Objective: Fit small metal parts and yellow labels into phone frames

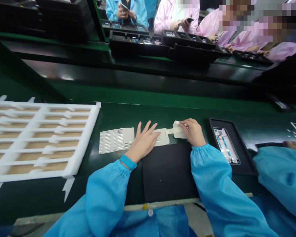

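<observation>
My left hand (143,141) lies flat with fingers spread, pressing down a white sheet of small stickers (116,139) on the dark green bench. My right hand (192,131) is closed in a pinch on a pale strip of film or tape (174,130) that runs from the sheet toward a small white piece under the fingers. Both arms wear blue sleeves. A black mat (167,171) lies just in front of my hands.
A white foam tray (41,138) with long slots fills the left. A black tray holding a phone part (225,144) sits at the right, beside a co-worker's blue sleeve (281,174). Across the belt stand black trays (162,42) and several seated people in pink and blue coats.
</observation>
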`<state>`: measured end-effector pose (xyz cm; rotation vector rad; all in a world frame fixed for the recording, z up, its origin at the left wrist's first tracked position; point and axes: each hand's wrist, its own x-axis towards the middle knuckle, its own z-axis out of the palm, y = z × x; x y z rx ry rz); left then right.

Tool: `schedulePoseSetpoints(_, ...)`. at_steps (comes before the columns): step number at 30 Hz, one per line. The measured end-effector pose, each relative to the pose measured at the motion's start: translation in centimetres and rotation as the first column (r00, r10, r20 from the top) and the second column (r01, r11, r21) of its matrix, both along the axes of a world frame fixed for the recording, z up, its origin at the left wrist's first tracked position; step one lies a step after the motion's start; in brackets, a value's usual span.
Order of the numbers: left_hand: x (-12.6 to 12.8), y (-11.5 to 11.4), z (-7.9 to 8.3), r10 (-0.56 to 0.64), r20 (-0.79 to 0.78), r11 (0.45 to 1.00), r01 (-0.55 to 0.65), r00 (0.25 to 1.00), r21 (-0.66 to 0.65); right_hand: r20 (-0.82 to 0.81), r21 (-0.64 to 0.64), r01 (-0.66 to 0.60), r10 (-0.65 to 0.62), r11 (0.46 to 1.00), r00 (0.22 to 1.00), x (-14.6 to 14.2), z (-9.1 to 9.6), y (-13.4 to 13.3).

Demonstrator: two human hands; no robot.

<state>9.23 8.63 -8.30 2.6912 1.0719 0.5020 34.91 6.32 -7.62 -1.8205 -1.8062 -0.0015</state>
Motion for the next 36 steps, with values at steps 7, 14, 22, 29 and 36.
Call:
schedulePoseSetpoints(7, 0.2, 0.6, 0.4, 0.050, 0.149, 0.997, -0.042, 0.988, -0.061, 0.118, -0.090, -0.054, 0.064, 0.994, 0.991, -1.4, -1.0, 2.0)
schedulePoseSetpoints(14, 5.1, -1.5, 1.1, -0.142, 0.040, 0.987, 0.139, 0.989, 0.076, 0.213, -0.113, -0.119, 0.141, 0.986, 0.967, -1.2, -1.3, 2.3)
schedulePoseSetpoints(22, 7.7, -2.9, -0.2, -0.116, -0.004, 0.989, 0.116, 0.993, 0.091, 0.056, -0.098, -0.174, 0.180, 0.980, 0.982, -0.4, -1.2, 2.2)
schedulePoseSetpoints(29, 7.5, -2.8, 0.1, -0.108, 0.024, 0.990, 0.106, 0.994, 0.091, -0.393, 0.062, 0.072, -0.042, 0.995, 0.919, 1.5, -0.2, 3.6)
schedulePoseSetpoints(36, 7.6, -1.7, 0.4, -0.102, 0.092, 0.994, 0.098, 0.990, 0.050, -0.813, 0.062, 0.130, -0.025, 0.990, 0.581, -3.8, 2.4, -0.7)
